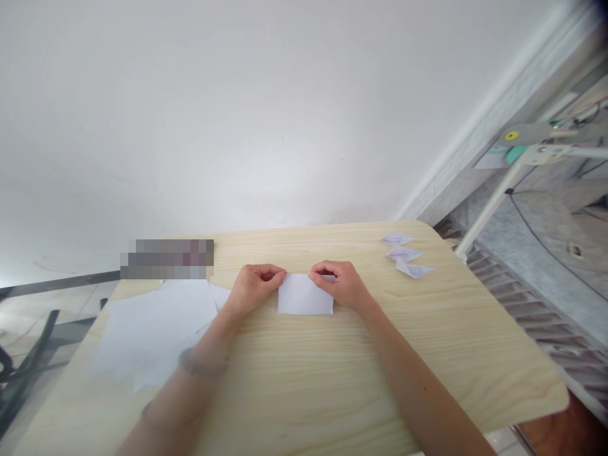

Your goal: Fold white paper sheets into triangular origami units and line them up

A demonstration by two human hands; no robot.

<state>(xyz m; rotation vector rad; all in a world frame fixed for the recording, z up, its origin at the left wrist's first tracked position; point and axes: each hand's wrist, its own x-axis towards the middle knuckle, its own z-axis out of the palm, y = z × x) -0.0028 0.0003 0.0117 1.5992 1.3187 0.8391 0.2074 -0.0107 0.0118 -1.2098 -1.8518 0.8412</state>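
A small white sheet of paper [304,297] is held near the middle of the table, its far edge pinched from both sides. My left hand [256,284] grips its far left corner between thumb and index finger. Along the same edge, further right, my right hand [339,283] pinches the paper with thumb and fingertips, covering its far right corner. On the right lie several folded white paper pieces [403,253] with pointed ends, apart from my hands. A spread of loose white paper sheets [156,323] lies to the left, partly behind my left forearm.
The light wooden table [304,392] has rounded corners and meets a white wall [285,126] at the back. A pixelated, unreadable patch [166,259] covers something at the back left. Beyond the right edge stands a white metal frame [494,202] with cables.
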